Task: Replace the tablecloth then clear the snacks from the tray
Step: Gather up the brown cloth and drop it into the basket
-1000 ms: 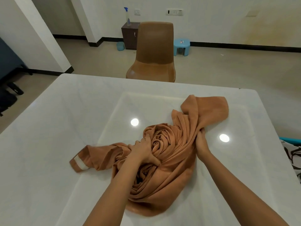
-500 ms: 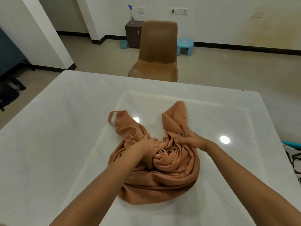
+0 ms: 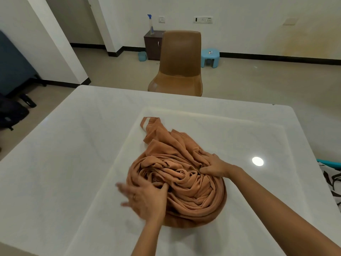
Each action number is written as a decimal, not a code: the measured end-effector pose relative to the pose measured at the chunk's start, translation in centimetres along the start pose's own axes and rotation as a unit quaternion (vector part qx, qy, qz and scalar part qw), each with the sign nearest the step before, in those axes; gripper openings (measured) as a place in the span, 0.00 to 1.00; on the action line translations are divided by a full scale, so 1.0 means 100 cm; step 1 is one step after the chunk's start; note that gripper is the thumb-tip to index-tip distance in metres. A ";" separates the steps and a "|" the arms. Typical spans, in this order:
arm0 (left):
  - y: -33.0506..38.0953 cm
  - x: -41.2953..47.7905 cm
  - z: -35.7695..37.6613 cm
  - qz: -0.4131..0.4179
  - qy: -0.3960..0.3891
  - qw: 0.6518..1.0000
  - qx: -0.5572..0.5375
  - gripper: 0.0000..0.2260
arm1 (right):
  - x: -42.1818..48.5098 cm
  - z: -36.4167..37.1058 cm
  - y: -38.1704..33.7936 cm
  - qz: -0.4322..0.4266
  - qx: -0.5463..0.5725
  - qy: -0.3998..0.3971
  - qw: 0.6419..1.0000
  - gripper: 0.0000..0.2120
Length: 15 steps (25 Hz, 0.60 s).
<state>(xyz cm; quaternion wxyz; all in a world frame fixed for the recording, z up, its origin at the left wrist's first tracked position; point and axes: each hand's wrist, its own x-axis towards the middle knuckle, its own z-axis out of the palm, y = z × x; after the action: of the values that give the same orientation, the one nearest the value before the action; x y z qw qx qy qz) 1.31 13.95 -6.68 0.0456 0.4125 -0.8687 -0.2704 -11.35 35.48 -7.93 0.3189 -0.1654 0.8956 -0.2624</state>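
An orange-brown tablecloth (image 3: 186, 185) lies bunched in a round heap near the middle of the white table (image 3: 73, 154). One corner with a pale band trails away toward the far side. My left hand (image 3: 145, 198) is at the heap's near-left edge, fingers spread and blurred, thumb touching the folds. My right hand (image 3: 214, 166) rests on the heap's right side, fingers spread and pressing into the cloth. No tray or snacks are in view.
A brown chair (image 3: 180, 67) stands at the table's far edge. Behind it are a dark cabinet (image 3: 153, 44) with a spray bottle (image 3: 151, 24) and a blue stool (image 3: 210, 58). A patterned cloth (image 3: 332, 182) lies off the table's right edge.
The cloth has been gathered from a spread shape into a tight round heap. My left hand moved from the heap's middle to its near-left edge; my right hand shifted to the right side.
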 end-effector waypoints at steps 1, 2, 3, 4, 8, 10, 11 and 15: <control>-0.006 -0.016 -0.007 -0.149 -0.019 0.981 -0.125 0.52 | 0.000 0.002 -0.002 -0.020 0.006 0.002 1.000 0.49; -0.008 -0.027 -0.008 -0.269 -0.038 0.930 -0.247 0.49 | -0.002 0.004 -0.004 -0.042 0.032 0.002 0.999 0.48; -0.005 -0.038 -0.014 -0.357 -0.056 0.868 -0.342 0.46 | -0.003 0.005 -0.006 -0.048 0.062 -0.006 0.997 0.46; -0.004 -0.044 -0.015 -0.397 -0.069 0.818 -0.410 0.44 | -0.005 0.007 -0.008 -0.049 0.089 -0.024 0.995 0.44; 0.014 -0.034 -0.006 -0.376 -0.094 0.802 -0.455 0.52 | -0.017 0.010 -0.018 0.028 0.097 -0.115 0.988 0.30; 0.022 -0.028 -0.003 -0.378 -0.138 0.838 -0.369 0.58 | -0.024 0.021 -0.022 0.041 0.113 -0.055 0.991 0.21; 0.023 -0.024 0.001 -0.365 -0.153 0.860 -0.322 0.60 | -0.025 0.029 -0.021 0.039 0.141 0.002 0.989 0.24; 0.024 -0.017 0.009 -0.250 -0.154 0.941 -0.166 0.59 | -0.030 0.058 -0.020 0.025 0.162 0.139 0.977 0.27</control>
<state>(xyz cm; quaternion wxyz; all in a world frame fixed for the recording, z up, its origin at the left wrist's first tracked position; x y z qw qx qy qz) 0.52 16.79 -6.01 -0.0895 0.5564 -0.6768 -0.4736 -5.07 33.15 -9.20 0.2200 -0.0506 0.8808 -0.4162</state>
